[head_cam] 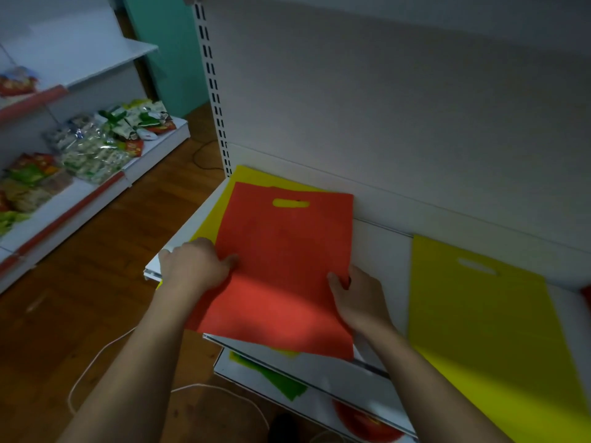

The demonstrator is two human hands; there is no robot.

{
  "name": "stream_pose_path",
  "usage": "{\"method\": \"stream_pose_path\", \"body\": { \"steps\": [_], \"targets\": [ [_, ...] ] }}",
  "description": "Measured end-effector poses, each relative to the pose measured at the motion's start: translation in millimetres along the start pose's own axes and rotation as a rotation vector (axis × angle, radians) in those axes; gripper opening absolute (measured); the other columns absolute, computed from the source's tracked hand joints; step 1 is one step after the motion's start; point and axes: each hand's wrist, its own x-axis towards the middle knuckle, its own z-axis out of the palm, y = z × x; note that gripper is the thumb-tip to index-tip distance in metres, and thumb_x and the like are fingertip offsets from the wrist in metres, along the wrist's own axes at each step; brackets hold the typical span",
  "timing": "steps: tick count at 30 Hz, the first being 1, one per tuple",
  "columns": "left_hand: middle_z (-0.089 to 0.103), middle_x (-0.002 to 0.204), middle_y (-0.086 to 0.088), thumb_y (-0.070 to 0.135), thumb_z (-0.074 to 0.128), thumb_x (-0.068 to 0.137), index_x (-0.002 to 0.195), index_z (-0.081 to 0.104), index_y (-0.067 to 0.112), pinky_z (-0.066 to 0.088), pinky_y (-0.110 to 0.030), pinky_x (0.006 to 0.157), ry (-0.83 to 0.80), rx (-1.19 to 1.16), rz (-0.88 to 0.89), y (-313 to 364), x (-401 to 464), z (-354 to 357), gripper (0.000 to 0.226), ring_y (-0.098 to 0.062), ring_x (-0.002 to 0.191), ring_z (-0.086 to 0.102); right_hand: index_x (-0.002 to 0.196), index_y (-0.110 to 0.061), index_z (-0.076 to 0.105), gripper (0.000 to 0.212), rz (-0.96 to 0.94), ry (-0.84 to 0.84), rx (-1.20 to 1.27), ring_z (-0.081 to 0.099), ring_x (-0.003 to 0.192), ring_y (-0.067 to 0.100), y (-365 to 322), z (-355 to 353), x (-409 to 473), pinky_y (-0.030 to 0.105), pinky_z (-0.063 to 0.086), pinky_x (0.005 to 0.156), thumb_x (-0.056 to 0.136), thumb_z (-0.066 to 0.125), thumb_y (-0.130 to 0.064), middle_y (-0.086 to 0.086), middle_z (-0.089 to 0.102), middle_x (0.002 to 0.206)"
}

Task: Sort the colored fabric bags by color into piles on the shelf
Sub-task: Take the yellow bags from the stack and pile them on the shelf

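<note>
Both hands (195,266) grip the red bag (281,266), hiding most of a yellow bag (246,175).

One red bag (281,270), two yellow bags (486,318), two hands (192,266).

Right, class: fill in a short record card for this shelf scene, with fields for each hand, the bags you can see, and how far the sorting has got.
left hand: left hand grips the left edge of the flat red fabric bag
right hand: right hand holds its right edge
under it: yellow fabric bag, partly covered
separate pile: second yellow fabric bag, to the right on the white metal shelf
sorting: unfinished, red on yellow
</note>
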Motion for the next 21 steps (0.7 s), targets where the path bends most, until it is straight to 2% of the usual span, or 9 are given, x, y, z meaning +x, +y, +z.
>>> {"method": "stream_pose_path", "body": {
  "steps": [5, 7, 9, 13, 16, 18, 20, 21],
  "targets": [
    [0.065, 0.105, -0.01, 0.047, 0.045, 0.097, 0.096, 0.058, 0.012, 0.034, -0.041, 0.095, 0.102, -0.026, 0.133, 4, -4, -4, 0.037, -0.031, 0.108, 0.057, 0.085, -0.016, 0.049, 0.026, -0.083, 0.067, -0.08, 0.061, 0.09, 0.033, 2, -13, -6, 0.033, 0.034, 0.067, 0.098, 0.045, -0.038, 0.016, 0.065, 0.092],
    [0.063, 0.094, -0.012, 0.046, 0.05, 0.095, 0.079, 0.052, 0.015, 0.04, -0.04, 0.089, 0.126, -0.153, 0.188, 11, -10, -4, 0.035, -0.034, 0.103, 0.059, 0.085, -0.017, 0.048, 0.028, -0.092, 0.107, -0.178, 0.06, 0.091, 0.036, 7, -27, -10, 0.036, 0.035, 0.066, 0.099, 0.041, -0.04, 0.018, 0.065, 0.093],
    [0.059, 0.082, -0.015, 0.045, 0.055, 0.093, 0.064, 0.04, 0.018, 0.043, -0.039, 0.079, 0.119, -0.301, 0.232, 26, -20, -6, 0.043, -0.038, 0.095, 0.06, 0.089, -0.013, 0.052, 0.032, -0.097, 0.156, -0.272, 0.06, 0.092, 0.037, 17, -46, -13, 0.039, 0.039, 0.068, 0.099, 0.039, -0.041, 0.02, 0.065, 0.095],
    [0.048, 0.059, -0.004, 0.041, 0.06, 0.09, 0.063, 0.044, 0.012, 0.037, -0.037, 0.063, 0.143, -0.431, 0.328, 74, -50, -10, 0.043, -0.036, 0.078, 0.06, 0.088, -0.01, 0.056, 0.032, -0.111, 0.283, -0.294, 0.062, 0.088, 0.038, 49, -93, -25, 0.039, 0.038, 0.065, 0.098, 0.044, -0.038, 0.021, 0.066, 0.091],
    [0.047, 0.057, -0.002, 0.041, 0.062, 0.089, 0.062, 0.04, 0.015, 0.033, -0.035, 0.064, 0.142, -0.416, 0.416, 123, -76, -4, 0.043, -0.036, 0.078, 0.061, 0.087, -0.009, 0.057, 0.032, -0.082, 0.356, -0.314, 0.062, 0.087, 0.039, 87, -132, -36, 0.04, 0.042, 0.067, 0.097, 0.046, -0.038, 0.021, 0.066, 0.089],
    [0.056, 0.065, -0.005, 0.043, 0.059, 0.09, 0.064, 0.041, 0.017, 0.036, -0.036, 0.068, 0.165, -0.392, 0.462, 154, -94, 4, 0.042, -0.036, 0.083, 0.063, 0.09, -0.008, 0.059, 0.032, -0.047, 0.389, -0.338, 0.063, 0.088, 0.039, 116, -158, -46, 0.041, 0.044, 0.069, 0.097, 0.047, -0.037, 0.021, 0.066, 0.091],
    [0.06, 0.07, -0.005, 0.046, 0.055, 0.091, 0.064, 0.04, 0.019, 0.038, -0.037, 0.072, 0.178, -0.347, 0.524, 189, -115, 12, 0.041, -0.034, 0.087, 0.063, 0.095, -0.006, 0.06, 0.033, 0.018, 0.419, -0.347, 0.062, 0.091, 0.04, 147, -185, -59, 0.041, 0.045, 0.072, 0.097, 0.047, -0.036, 0.023, 0.066, 0.096],
    [0.056, 0.066, -0.001, 0.047, 0.053, 0.092, 0.063, 0.038, 0.02, 0.036, -0.036, 0.071, 0.17, -0.332, 0.564, 208, -128, 15, 0.042, -0.033, 0.086, 0.063, 0.102, -0.006, 0.06, 0.034, 0.066, 0.417, -0.365, 0.062, 0.095, 0.04, 165, -199, -66, 0.041, 0.044, 0.075, 0.098, 0.046, -0.036, 0.023, 0.066, 0.101]
  ]
}}
